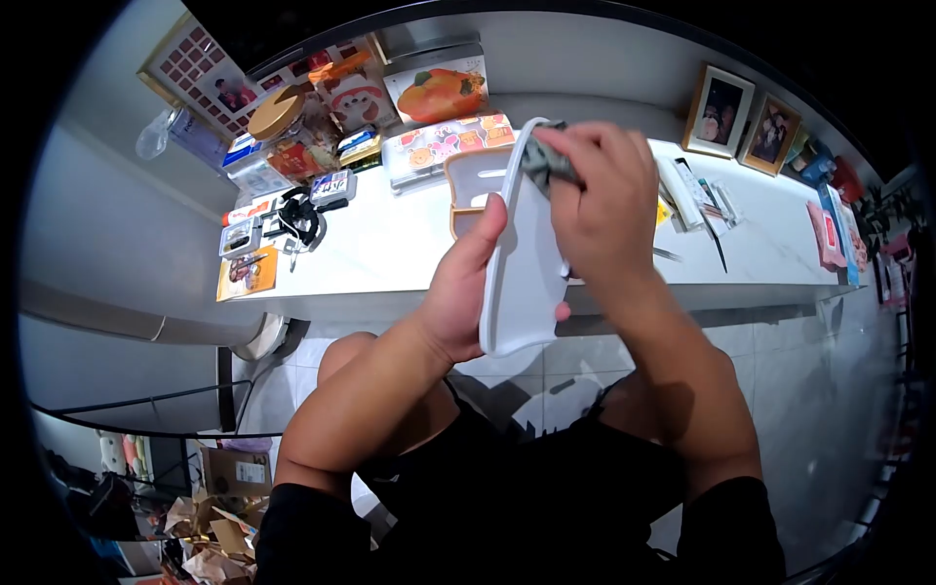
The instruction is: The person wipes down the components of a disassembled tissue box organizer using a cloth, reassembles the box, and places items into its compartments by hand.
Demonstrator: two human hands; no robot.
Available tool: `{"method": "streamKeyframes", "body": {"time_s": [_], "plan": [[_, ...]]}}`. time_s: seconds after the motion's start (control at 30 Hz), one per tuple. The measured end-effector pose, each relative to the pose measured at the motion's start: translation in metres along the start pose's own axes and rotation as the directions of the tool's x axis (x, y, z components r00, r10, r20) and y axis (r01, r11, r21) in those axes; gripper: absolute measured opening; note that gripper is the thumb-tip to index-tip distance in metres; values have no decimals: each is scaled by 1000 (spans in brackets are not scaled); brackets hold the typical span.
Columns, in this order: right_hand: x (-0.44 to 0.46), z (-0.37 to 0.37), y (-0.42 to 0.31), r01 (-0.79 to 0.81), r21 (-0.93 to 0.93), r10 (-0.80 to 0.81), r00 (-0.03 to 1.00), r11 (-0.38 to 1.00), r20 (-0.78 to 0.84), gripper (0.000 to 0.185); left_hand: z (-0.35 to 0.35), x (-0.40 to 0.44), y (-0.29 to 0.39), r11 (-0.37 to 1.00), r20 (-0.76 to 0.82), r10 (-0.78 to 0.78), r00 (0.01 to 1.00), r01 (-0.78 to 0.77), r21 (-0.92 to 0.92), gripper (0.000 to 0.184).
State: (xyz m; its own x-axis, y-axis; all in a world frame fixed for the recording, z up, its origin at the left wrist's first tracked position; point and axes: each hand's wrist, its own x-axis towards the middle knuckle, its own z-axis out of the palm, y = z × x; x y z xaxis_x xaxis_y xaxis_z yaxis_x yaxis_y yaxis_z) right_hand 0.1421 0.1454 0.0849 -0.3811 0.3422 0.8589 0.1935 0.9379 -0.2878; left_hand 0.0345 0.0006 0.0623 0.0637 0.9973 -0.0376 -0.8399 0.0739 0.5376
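Note:
My left hand (458,288) is closed around the lower left edge of a white, shallow, tray-like piece (524,283) with a raised rim. The piece is held up on its end, slightly tilted, in front of the table edge. My right hand (609,195) grips a crumpled grey-green cloth (546,161), which touches the rim near the top. Just behind the white piece, on the table, stands a white holder with tan edges (468,185), partly hidden. Fingertips of my left hand show at the piece's lower right side.
On the white table (380,258) lie a black cable bundle (297,216), a sticker-covered case (444,151) and a jar with a gold lid (283,122). Pens and tubes (697,195) lie at right, near framed photos (720,112). Cardboard boxes (234,473) stand at lower left.

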Motion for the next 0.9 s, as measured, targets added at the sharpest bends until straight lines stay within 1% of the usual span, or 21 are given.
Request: {"method": "streamKeyframes", "body": {"time_s": [0.07, 0.1, 0.13, 0.17, 0.2, 0.23, 0.27, 0.3, 0.33, 0.37, 0.4, 0.47, 0.5, 0.53, 0.6, 0.63, 0.67, 0.73, 0.8, 0.87, 0.9], "plan": [[-6, 4, -8, -66, 62, 65, 998, 996, 8, 38, 3, 2, -4, 997, -54, 18, 998, -13, 77, 71], [-18, 2, -17, -71, 137, 56, 992, 988, 111, 38, 17, 4, -1, 996, -191, 54, 980, -41, 75, 72], [-32, -2, -29, -83, 212, 37, 976, 974, 213, 38, 16, 5, 3, 996, -190, 61, 980, -46, 81, 72], [-39, -4, -41, -63, 287, 9, 983, 956, 185, 37, 14, 7, 6, 994, -191, 110, 975, -105, 38, 72], [-36, -2, -37, -65, 291, 10, 982, 955, 186, 37, 12, 7, 8, 987, -196, 154, 968, -159, -8, 72], [-29, 0, -28, -2, 260, -41, 986, 966, 162, 39, 11, 6, 12, 989, -137, 142, 980, -147, -29, 72], [-20, 4, -20, 60, 228, -94, 985, 972, 143, 40, 6, 4, 12, 988, -142, 143, 979, -149, -30, 72], [-9, 11, -13, 37, 106, -41, 999, 994, 36, 41, -1, 2, 9, 994, -43, 101, 994, -103, -41, 72], [4, 8, -12, 7, -55, -8, 1000, 998, -12, 42, -5, 0, 7, 997, 58, 57, 997, -54, -47, 72], [7, 13, -6, -24, 19, 24, 1000, 1000, 5, 43, -7, 2, 6, 996, 122, 63, 991, -55, -69, 71], [5, 17, -4, -61, 96, 59, 998, 993, 28, 45, -4, 4, 4, 996, 110, 63, 992, -55, -76, 71], [-10, 18, -17, -40, 120, 31, 996, 992, 81, 46, 4, 10, 6, 988, -91, 109, 990, -118, -104, 70], [-19, 17, -26, -20, 134, 3, 992, 991, 127, 47, -3, 13, 7, 975, -78, 183, 980, -191, -114, 74], [-25, 16, -34, -21, 141, 3, 992, 990, 128, 47, -4, 14, 13, 974, -84, 186, 979, -195, -112, 74], [-35, 13, -49, -95, 334, 6, 966, 938, 258, 48, -2, 14, 27, 951, -100, 310, 946, -307, 38, 79], [-37, 9, -55, -130, 398, 3, 953, 908, 303, 48, -6, 15, 36, 915, -48, 400, 915, -396, 79, 81], [-39, 7, -57, -126, 403, -1, 954, 906, 300, 48, -6, 12, 40, 913, -49, 405, 913, -400, 83, 81], [-43, 2, -52, -13, 373, -124, 933, 928, 338, 46, -2, 6, 46, 892, -34, 446, 895, -440, 103, 82], [-43, -1, -42, 17, 351, -137, 937, 936, 321, 46, -3, 3, 47, 890, 1, 446, 895, -443, 103, 84], [-41, -5, -32, -60, 88, 36, 969, 994, 245, 44, 4, -1, 49, 873, -53, 486, 872, -483, 67, 85], [-40, -1, -33, -105, 208, 53, 969, 972, 242, 42, 6, -1, 50, 874, -56, 486, 872, -483, 48, 86]]}}
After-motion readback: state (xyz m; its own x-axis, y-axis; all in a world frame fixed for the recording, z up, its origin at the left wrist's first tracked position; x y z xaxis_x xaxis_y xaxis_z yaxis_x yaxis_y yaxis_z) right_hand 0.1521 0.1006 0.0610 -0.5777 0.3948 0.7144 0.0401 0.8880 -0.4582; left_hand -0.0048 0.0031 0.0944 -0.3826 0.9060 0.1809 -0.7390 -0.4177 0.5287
